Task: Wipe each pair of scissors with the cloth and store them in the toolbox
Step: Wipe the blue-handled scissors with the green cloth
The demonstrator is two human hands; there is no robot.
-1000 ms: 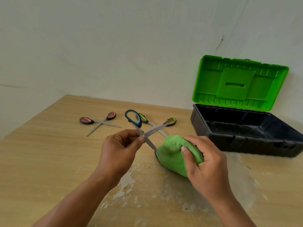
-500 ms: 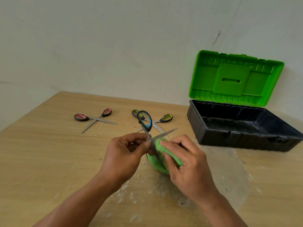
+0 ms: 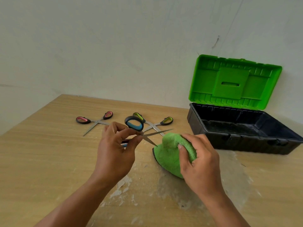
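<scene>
Blue scissors (image 3: 134, 126) mid-wipe, toolbox (image 3: 246, 143) empty.
Left grip (image 3: 114, 149) pinches them spread; right grip (image 3: 198, 163) bunches cloth (image 3: 168, 154) by a blade tip; pink pair (image 3: 95, 121), green pair (image 3: 154, 122) wait.

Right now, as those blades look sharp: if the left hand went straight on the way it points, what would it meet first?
Likely the fluffy green cloth in the right hand: the left hand holds blue-handled steel scissors whose lower blade nearly touches its edge, though depth is unclear.
</scene>
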